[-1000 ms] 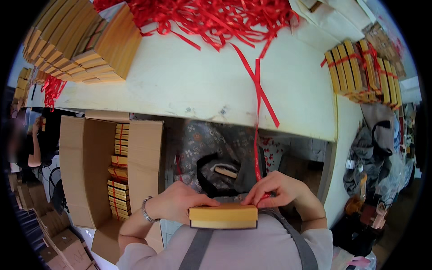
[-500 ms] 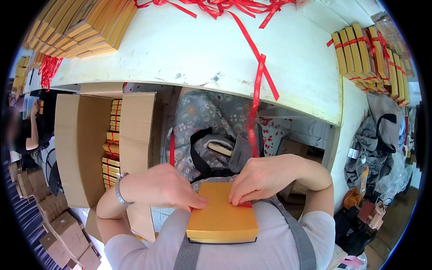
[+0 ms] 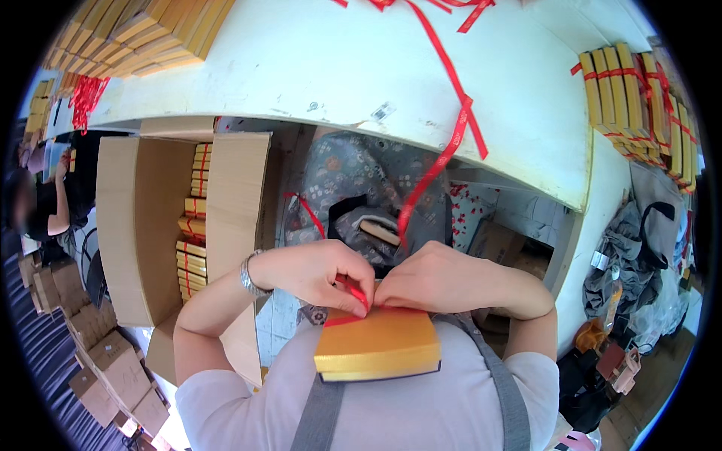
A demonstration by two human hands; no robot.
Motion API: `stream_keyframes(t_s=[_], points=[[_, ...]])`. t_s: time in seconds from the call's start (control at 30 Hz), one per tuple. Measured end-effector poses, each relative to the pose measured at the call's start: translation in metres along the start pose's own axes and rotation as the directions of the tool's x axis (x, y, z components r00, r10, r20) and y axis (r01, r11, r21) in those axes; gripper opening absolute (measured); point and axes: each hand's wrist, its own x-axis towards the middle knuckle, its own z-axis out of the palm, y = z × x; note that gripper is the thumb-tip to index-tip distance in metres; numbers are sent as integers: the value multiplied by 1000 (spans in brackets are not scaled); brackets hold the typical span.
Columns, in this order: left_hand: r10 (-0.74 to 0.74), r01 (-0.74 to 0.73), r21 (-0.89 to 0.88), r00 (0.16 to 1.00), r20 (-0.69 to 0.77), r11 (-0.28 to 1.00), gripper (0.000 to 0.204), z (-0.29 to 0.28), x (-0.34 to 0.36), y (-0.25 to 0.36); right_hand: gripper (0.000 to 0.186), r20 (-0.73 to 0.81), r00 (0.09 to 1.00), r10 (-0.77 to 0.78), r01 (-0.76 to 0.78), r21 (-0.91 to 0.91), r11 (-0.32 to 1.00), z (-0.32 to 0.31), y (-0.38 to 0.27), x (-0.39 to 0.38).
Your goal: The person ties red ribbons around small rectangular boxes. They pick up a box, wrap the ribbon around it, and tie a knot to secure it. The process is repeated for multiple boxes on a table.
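Observation:
A gold box (image 3: 380, 338) rests against my front, its near edge tilted up to show a thin dark rim. A red ribbon (image 3: 344, 320) lies across its far part. My left hand (image 3: 320, 274), with a silver bracelet at the wrist, pinches the ribbon between thumb and fingers over the box's far left. Beside it, almost touching, my right hand (image 3: 444, 278) is curled over the far edge with its fingertips drawn together on the ribbon; part of them is hidden. A long ribbon tail runs from near my right hand up over the table edge, while a shorter tail hangs beyond my left hand.
Ahead stands a white table (image 3: 301, 68) bearing stacked gold boxes (image 3: 143, 34) at left and ribbon-tied gold boxes (image 3: 624, 90) at right. An open carton (image 3: 120, 225) at my left holds several tied boxes. Bags and clothes (image 3: 632, 255) lie at right. Another person (image 3: 41, 199) sits far left.
My hands have come together over the box's far edge, the left moving right and lifting the ribbon. The box has tilted and moved up slightly. The view has shifted a little.

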Motion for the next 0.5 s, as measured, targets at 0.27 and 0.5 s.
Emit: stream_keyframes(t_s=[0.27,0.5], points=[[-74,-57,-257,878,-473,965,23,55,-22,-21,46,-81,945,-318,301,-172,938,10,11,15],[-132,465,353,735,-665,812,36,57,-29,19,28,-250,749,-614,394,-577,716,29,1,2]])
